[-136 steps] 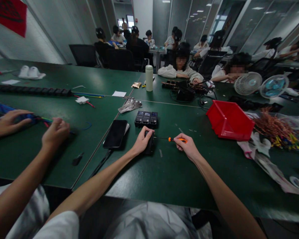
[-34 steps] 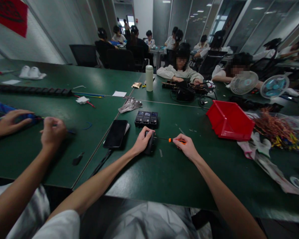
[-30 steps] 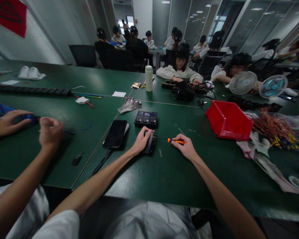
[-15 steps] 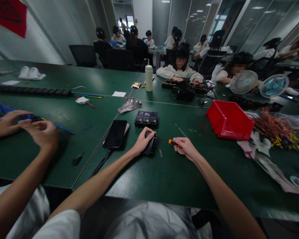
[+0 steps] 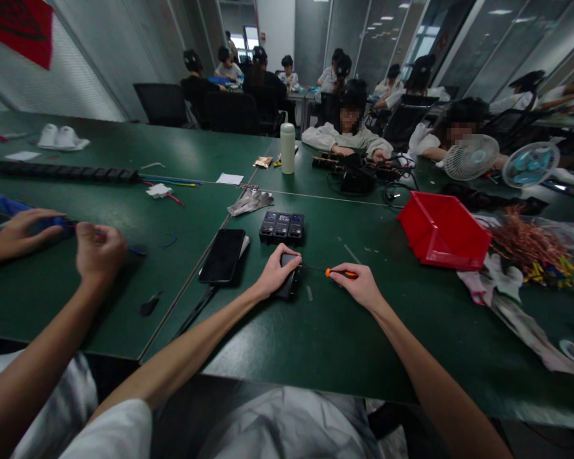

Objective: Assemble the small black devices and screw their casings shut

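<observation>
Now the right hand's grip (image 5: 356, 284) has shifted forward on the orange-and-black screwdriver (image 5: 328, 272), pinching it near the handle's front end, where half a second ago it curled further back. I'd read that as a fresh hold between turns. The left hand's grip (image 5: 275, 271) stays clasped around the black block (image 5: 287, 287) on the bench (image 5: 258, 344), just this side of the three-part black unit (image 5: 282, 228). Whether the tip touches the block, I can't tell.

Grn tabletop (image 5: 277, 341), blk chairs (image 5: 161, 105), glass partitions (image 5: 316, 32), brt bkgd window (image 5: 240, 43)
</observation>
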### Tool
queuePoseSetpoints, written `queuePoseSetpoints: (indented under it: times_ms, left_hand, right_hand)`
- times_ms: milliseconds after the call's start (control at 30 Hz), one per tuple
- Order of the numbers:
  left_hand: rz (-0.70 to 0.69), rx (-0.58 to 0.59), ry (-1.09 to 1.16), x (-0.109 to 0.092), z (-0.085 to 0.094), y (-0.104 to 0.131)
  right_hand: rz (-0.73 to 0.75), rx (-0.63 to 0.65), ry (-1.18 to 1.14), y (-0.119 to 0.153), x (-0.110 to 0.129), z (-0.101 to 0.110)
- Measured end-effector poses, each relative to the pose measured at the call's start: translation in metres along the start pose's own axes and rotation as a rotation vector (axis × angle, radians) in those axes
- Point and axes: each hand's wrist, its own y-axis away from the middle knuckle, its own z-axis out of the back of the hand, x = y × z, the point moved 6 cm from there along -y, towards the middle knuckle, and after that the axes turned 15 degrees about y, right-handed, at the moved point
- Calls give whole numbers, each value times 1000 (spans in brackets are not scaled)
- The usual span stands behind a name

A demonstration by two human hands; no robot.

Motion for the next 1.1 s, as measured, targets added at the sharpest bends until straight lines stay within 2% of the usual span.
queuePoseSetpoints:
  times_ms: [233,333,400,500,600,667,733,867,1000,1100]
  left_hand:
    - [75,16,87,7,-1,-1]
    - [103,27,92,10,-1,-2]
    - [88,25,68,9,1,-4]
    - [14,4,-7,4,4,-5]
    - [-46,22,-83,0,3,-5]
    - [-83,64,-107,-3,0,-4]
    - [-104,98,-113,-5,-4,-3]
    - [-80,113,-114,-8,-7,-1]
    - [-48,118,-113,-8,-7,0]
    - [-32,114,-107,-7,-5,0]
  right_hand:
    - [257,-101,169,5,12,3]
    - [256,-89,176,6,12,2]
    - [165,-59,101,3,6,2]
    - [-62,68,-164,-1,-9,-5]
    - [-238,327,-403,1,-18,-21]
    - [-295,507,-465,6,-16,-31]
    - [-313,575,-483,10,-14,-35]
    - [-264,505,-417,9,-9,-32]
    - [-128,457,-232,7,-2,-27]
    - [6,344,-60,5,4,-21]
